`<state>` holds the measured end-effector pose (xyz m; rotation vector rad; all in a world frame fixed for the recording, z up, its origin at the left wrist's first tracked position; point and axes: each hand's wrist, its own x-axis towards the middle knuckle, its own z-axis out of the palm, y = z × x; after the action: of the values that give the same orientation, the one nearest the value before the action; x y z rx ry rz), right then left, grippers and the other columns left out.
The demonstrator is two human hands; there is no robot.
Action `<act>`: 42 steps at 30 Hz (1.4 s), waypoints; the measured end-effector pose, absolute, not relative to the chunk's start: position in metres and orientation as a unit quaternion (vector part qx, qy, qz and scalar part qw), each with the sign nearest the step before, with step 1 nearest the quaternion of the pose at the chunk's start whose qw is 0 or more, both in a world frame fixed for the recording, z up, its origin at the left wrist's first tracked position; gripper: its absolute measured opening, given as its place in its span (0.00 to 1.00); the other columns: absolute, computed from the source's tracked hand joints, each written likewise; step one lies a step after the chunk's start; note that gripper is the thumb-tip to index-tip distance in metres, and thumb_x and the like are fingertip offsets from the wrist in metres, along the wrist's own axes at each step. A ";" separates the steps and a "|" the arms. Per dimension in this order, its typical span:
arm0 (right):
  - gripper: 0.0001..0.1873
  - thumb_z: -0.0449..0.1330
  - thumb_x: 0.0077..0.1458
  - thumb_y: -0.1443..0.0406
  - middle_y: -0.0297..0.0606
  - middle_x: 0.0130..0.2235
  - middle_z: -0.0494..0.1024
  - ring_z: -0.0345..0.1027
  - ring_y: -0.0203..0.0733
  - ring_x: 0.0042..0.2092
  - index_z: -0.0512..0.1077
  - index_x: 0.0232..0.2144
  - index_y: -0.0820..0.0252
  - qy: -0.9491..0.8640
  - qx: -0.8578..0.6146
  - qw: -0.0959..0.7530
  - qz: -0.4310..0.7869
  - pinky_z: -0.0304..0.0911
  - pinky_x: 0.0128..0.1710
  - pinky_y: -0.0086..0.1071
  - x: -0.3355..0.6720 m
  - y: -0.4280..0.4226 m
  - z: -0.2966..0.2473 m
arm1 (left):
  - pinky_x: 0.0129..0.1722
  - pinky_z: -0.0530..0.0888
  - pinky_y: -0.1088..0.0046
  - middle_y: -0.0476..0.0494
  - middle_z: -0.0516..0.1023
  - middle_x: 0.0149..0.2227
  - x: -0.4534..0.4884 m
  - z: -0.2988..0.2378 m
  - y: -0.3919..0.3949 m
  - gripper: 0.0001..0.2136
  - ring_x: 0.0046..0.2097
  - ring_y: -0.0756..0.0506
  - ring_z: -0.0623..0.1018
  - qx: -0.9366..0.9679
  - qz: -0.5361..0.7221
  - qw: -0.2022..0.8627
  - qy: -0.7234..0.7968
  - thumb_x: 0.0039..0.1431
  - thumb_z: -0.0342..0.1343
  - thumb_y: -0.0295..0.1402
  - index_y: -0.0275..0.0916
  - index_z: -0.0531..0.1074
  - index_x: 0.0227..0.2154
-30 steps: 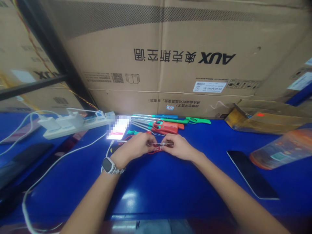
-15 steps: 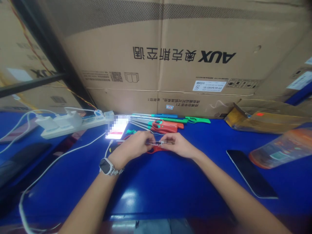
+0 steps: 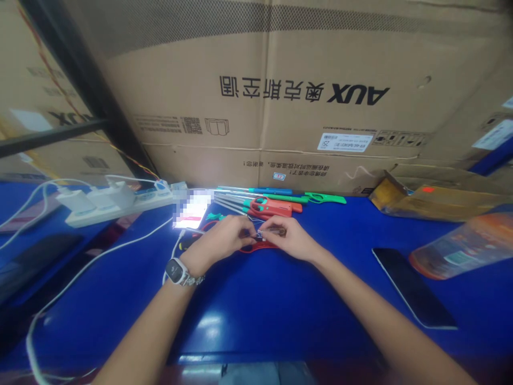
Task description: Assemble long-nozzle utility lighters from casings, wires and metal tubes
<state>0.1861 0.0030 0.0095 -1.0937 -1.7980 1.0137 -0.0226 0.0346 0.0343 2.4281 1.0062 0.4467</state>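
Note:
My left hand [image 3: 224, 239] and my right hand [image 3: 295, 239] meet at the middle of the blue table, fingertips close together. Both are closed in a pinch around a small dark-and-white part with thin wire [image 3: 259, 235]; its exact kind is too small to tell. A brownish, see-through piece [image 3: 279, 231] shows at my right fingers. Under the fingertips lies an open red lighter shell [image 3: 265, 246], partly hidden. Just behind the hands rest a red long-nosed lighter [image 3: 276, 207], a green one [image 3: 327, 198] and a blue one [image 3: 276, 191].
A lit phone [image 3: 196, 209] leans beside a white power strip [image 3: 120, 206] with plugs and cables. On the right are a dark phone [image 3: 412, 286] and a clear plastic jar [image 3: 465, 248]. A large cardboard box [image 3: 264, 117] stands behind the table.
My fingertips have come closer together, closing the gap where a thin wire or clear piece stretched between them. The lighters and phones stay in place.

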 end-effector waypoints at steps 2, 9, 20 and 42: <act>0.08 0.62 0.56 0.61 0.39 0.37 0.81 0.75 0.41 0.38 0.75 0.36 0.60 -0.716 -0.439 0.390 0.377 0.70 0.40 0.35 0.185 0.004 0.005 | 0.34 0.66 0.75 0.49 0.79 0.33 -0.023 0.032 0.035 0.01 0.33 0.48 0.75 0.878 0.154 0.238 0.385 0.55 0.61 0.28 0.40 0.77 0.31; 0.08 0.59 0.59 0.64 0.36 0.39 0.80 0.74 0.39 0.37 0.74 0.42 0.56 -0.761 -0.441 0.355 0.316 0.68 0.38 0.33 0.187 0.003 0.000 | 0.34 0.65 0.74 0.50 0.79 0.33 -0.022 0.032 0.033 0.02 0.34 0.47 0.76 0.874 0.134 0.230 0.407 0.54 0.61 0.28 0.41 0.76 0.31; 0.03 0.58 0.62 0.65 0.38 0.41 0.78 0.71 0.43 0.44 0.71 0.39 0.57 -0.827 -0.447 0.265 0.214 0.59 0.48 0.40 0.188 0.000 0.008 | 0.32 0.66 0.74 0.49 0.80 0.32 -0.021 0.029 0.034 0.02 0.33 0.46 0.77 0.871 0.112 0.229 0.419 0.54 0.61 0.29 0.42 0.78 0.31; 0.04 0.55 0.64 0.63 0.39 0.43 0.76 0.68 0.45 0.49 0.69 0.39 0.56 -0.844 -0.448 0.237 0.177 0.57 0.48 0.41 0.192 -0.004 0.008 | 0.41 0.69 0.70 0.46 0.78 0.38 -0.015 0.021 0.033 0.03 0.40 0.45 0.77 0.892 0.172 0.215 0.359 0.59 0.59 0.31 0.40 0.74 0.36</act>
<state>0.1919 -0.0041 0.0078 -1.2268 -2.3137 0.4858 -0.0151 0.0327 0.0213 2.4724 0.9946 0.4780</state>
